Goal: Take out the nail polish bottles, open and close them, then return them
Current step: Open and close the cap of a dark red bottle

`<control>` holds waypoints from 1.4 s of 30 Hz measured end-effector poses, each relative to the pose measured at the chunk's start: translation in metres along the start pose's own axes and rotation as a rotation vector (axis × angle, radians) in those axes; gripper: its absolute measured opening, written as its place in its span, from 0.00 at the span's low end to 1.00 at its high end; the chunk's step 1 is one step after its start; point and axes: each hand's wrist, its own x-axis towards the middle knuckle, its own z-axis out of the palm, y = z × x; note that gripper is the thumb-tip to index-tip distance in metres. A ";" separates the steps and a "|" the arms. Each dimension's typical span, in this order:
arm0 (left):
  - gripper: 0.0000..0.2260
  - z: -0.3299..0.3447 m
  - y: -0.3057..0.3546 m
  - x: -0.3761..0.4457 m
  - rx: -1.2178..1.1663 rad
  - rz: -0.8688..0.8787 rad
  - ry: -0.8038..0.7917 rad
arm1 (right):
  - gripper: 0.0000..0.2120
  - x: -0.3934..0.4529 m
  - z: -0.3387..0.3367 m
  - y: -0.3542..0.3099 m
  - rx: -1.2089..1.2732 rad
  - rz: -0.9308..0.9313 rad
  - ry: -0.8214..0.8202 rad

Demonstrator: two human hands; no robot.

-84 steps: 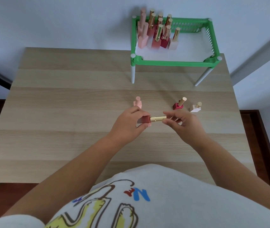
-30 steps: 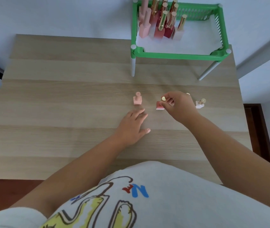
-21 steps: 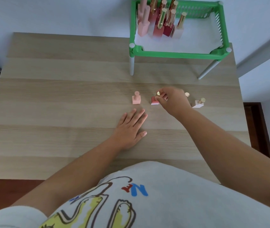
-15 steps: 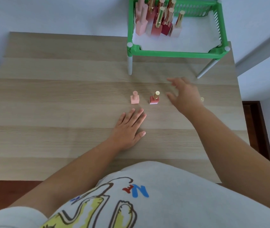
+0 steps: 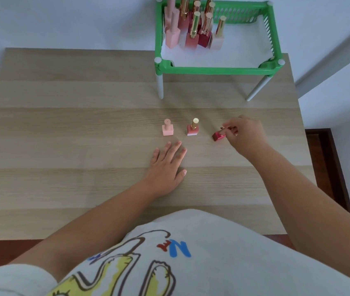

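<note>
Two nail polish bottles stand upright mid-table: a pale pink bottle [image 5: 167, 128] and, right of it, a coral bottle with a gold cap [image 5: 192, 127]. My right hand [image 5: 245, 134] is shut on a dark red bottle [image 5: 218, 135], gripping its cap so the bottle tilts, its base low over the wood. My left hand [image 5: 168, 165] lies flat and open on the table, just in front of the two standing bottles. The white bottle that stood further right is hidden behind my right hand.
A green raised tray [image 5: 216, 70] on white legs stands at the table's back right, with several more bottles [image 5: 193, 24] grouped in its left rear corner. The wooden table [image 5: 73, 129] ends close to the right of my right hand.
My right hand set the coral bottle down beside the pink one, moved right and closed on the dark red bottle. My left hand has stayed flat on the table.
</note>
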 end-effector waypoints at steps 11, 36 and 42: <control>0.27 -0.003 0.047 0.026 -0.218 -0.023 0.069 | 0.08 -0.046 0.016 -0.010 0.236 0.030 -0.016; 0.11 -0.060 0.041 -0.012 -0.505 0.096 0.261 | 0.03 -0.075 0.016 -0.007 0.566 0.066 -0.161; 0.12 -0.066 0.040 -0.018 -0.489 0.136 0.317 | 0.19 -0.078 0.015 -0.011 0.603 0.100 -0.159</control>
